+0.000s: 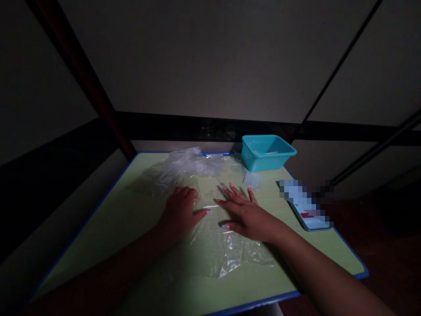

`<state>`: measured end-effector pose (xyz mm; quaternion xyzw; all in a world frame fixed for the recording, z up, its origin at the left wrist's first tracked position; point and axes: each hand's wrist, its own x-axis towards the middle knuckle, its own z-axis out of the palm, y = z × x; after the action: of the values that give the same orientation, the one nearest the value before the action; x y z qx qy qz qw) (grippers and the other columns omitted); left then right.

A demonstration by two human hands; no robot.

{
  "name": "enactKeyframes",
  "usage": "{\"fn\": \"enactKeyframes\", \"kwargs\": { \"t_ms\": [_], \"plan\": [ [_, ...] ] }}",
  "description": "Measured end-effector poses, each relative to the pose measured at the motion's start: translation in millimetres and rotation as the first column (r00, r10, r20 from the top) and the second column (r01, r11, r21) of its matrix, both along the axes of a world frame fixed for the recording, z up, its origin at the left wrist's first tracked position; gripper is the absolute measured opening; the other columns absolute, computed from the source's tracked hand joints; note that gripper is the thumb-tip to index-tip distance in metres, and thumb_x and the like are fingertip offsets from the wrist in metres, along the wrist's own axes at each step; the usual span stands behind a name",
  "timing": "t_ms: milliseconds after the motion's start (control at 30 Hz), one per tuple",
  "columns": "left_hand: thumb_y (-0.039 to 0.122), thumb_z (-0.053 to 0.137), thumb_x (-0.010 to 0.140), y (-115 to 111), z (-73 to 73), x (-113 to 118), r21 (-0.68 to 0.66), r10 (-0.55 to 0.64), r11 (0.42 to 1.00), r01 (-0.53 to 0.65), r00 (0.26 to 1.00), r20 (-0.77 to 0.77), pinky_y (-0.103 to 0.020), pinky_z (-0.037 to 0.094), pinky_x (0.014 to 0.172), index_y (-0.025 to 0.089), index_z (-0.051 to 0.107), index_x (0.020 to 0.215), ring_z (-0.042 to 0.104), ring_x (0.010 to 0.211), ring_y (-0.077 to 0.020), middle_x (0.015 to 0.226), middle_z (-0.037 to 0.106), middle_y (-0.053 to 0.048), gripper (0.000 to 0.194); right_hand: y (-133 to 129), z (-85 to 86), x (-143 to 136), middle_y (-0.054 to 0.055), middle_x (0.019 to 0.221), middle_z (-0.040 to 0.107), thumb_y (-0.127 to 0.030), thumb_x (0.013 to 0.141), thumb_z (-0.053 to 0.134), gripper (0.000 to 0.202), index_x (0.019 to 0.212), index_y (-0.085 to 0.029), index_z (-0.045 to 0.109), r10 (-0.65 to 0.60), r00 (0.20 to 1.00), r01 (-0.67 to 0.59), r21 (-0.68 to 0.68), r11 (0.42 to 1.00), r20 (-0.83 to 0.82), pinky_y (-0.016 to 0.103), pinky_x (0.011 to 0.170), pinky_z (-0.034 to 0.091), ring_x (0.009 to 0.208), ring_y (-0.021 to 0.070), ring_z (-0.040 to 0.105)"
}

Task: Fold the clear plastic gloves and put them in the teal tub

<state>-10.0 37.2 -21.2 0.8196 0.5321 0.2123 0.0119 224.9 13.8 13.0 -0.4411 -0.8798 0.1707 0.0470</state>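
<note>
Clear plastic bags [230, 254] lie flat and creased on the table in front of me, and their thin edges are hard to tell apart. Spread fingers of my right hand [248, 215] press lightly on the clear plastic. My left hand [182, 210] rests at the left side of the same plastic, its fingers bent and its thumb stretched away from them, with nothing visible between. Behind both hands is a crumpled heap of clear plastic bags [190, 164]. A small folded plastic packet [252, 180] lies just beyond my right fingertips.
A turquoise plastic basin [268, 162] stands at the back right corner, something pale inside it. A phone [305, 206] lies along the right edge of the light green table [108, 228], which has a blue rim. Dark panels rise behind the table.
</note>
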Motion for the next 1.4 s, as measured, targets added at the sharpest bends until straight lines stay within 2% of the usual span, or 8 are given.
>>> {"fn": "enactKeyframes", "kwargs": {
  "t_ms": [300,467,667,933,1100,1300,1400],
  "plan": [
    [0.032,0.070,0.069,-3.4,8.4,2.2,-0.034,0.006,0.999,-0.004,0.999,0.041,-0.033,0.037,0.068,0.022,0.044,0.070,0.048,0.075,-0.0224,0.072,0.054,0.000,0.028,6.2,-7.2,3.6,0.009,0.159,0.010,-0.038,0.089,0.056,0.066,0.148,-0.028,0.028,-0.076,0.995,0.077,0.018,0.997,-0.065,0.066,0.108,0.003,0.146,0.0286,0.001],
    [0.029,0.068,0.072,-9.1,14.0,2.1,-0.001,-0.017,1.000,0.017,0.998,0.059,-0.038,0.037,0.077,0.021,0.049,0.078,0.054,0.082,-0.0234,0.080,0.060,-0.001,0.021,5.3,-7.2,3.2,0.010,0.158,0.014,-0.038,0.088,0.057,0.066,0.147,-0.028,0.030,-0.083,0.993,0.086,0.046,0.995,-0.080,0.066,0.108,0.005,0.146,0.0295,0.004],
    [0.022,0.063,0.075,-12.7,17.0,1.1,0.020,-0.084,0.996,0.083,0.996,0.029,-0.039,0.036,0.077,0.021,0.052,0.077,0.056,0.085,-0.0255,0.082,0.062,-0.002,0.011,4.0,-5.3,1.6,0.012,0.157,0.020,-0.038,0.088,0.057,0.066,0.147,-0.025,0.031,-0.114,0.988,0.121,0.062,0.991,-0.106,0.066,0.108,0.008,0.145,0.0311,0.008],
    [0.013,0.055,0.079,-18.2,21.1,3.7,0.014,-0.175,0.984,0.175,0.984,-0.028,-0.038,0.038,0.075,0.020,0.049,0.074,0.052,0.083,-0.0251,0.080,0.058,-0.004,0.010,4.2,-5.8,1.6,0.016,0.153,0.028,-0.035,0.088,0.056,0.067,0.147,-0.021,0.029,-0.179,0.948,0.223,0.147,0.964,-0.263,0.061,0.110,0.017,0.142,0.0299,0.021],
    [0.013,0.049,0.082,-15.6,17.9,1.5,-0.009,-0.175,0.985,0.175,0.984,-0.044,-0.037,0.041,0.070,0.020,0.050,0.077,0.051,0.079,-0.0250,0.080,0.057,-0.006,0.008,1.8,-1.6,1.2,0.017,0.151,0.031,-0.033,0.086,0.058,0.069,0.147,-0.019,0.030,-0.121,0.945,0.173,0.152,0.973,-0.303,0.058,0.110,0.020,0.141,0.0297,0.024],
    [0.015,0.048,0.083,-14.8,16.4,1.7,-0.034,-0.195,0.981,0.193,0.980,-0.045,-0.037,0.044,0.076,0.018,0.055,0.087,0.053,0.086,-0.0260,0.088,0.059,-0.008,0.008,-0.2,2.7,-0.5,0.009,0.154,0.031,-0.030,0.086,0.059,0.060,0.142,-0.028,0.039,0.038,0.978,-0.016,0.107,0.994,-0.206,0.062,0.109,0.014,0.141,0.0283,0.026],
    [0.016,0.050,0.082,-15.6,16.9,1.5,-0.031,-0.188,0.982,0.186,0.981,-0.050,-0.038,0.044,0.077,0.017,0.056,0.092,0.054,0.088,-0.0266,0.090,0.060,-0.008,0.012,0.5,0.0,-2.1,0.010,0.151,0.036,-0.021,0.084,0.058,0.059,0.141,-0.028,0.041,0.027,0.983,-0.005,0.119,0.993,-0.181,0.060,0.110,0.015,0.139,0.0263,0.030]
  ]
}}
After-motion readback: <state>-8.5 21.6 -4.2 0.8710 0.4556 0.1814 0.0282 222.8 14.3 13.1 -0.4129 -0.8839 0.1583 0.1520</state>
